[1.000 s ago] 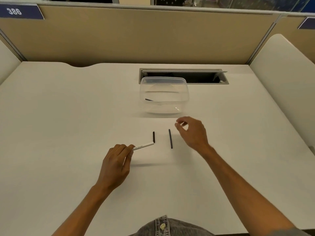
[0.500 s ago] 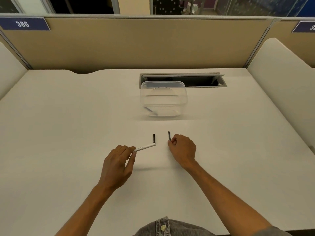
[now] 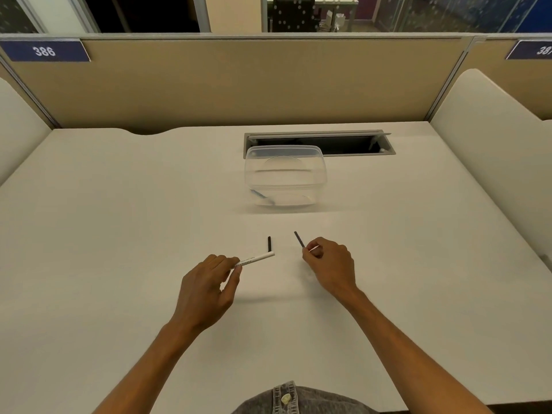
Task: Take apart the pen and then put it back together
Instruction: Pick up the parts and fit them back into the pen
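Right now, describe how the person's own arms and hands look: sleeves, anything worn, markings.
Both forearms are bare up to the frame edge, with no sleeves in view. The left hand and right hand wear no gloves; no rings, watch or bands show on the visible sides of the hands and wrists, and no markings can be made out. At the bottom edge sits grey denim clothing with a pale button.

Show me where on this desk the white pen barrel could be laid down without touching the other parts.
Bare desk lies left of the left hand, and right of the right hand. It is crowded between the hands, where the short black piece lies below the clear container.
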### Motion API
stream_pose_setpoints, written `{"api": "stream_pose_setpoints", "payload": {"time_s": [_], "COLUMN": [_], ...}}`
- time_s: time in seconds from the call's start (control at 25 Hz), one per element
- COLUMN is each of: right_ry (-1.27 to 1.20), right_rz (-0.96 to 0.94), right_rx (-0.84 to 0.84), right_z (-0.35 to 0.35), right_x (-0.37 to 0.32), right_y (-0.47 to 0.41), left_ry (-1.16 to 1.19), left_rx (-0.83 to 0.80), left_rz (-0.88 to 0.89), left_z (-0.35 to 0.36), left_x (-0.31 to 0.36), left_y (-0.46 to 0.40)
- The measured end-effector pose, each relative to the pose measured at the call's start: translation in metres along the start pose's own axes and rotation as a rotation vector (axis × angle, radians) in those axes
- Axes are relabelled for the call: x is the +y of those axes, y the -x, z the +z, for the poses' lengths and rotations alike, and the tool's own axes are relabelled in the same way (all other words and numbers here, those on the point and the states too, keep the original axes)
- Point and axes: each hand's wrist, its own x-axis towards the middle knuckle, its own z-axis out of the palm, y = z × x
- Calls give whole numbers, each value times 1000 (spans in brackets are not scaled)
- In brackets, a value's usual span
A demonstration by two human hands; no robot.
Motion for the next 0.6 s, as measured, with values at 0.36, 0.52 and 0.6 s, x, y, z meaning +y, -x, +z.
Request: {"api": "stream_pose_setpoints", "payload": {"time_s": [0.36, 0.52, 0.6], "right_ry": [-644, -646, -637], "right_rz": [-29, -56, -58], "right_rx": [-43, -57, -62], "right_z": [-32, -35, -36], "right_x": [-18, -27, -28], "right_y": [32, 38, 39], "left_ry": [15, 27, 35], "left_rx": [-9, 4, 14], "left_rz": [32, 23, 16], "left_z": [-1, -2, -3], "left_x": [7, 10, 10], "left_y": [-4, -6, -5]}}
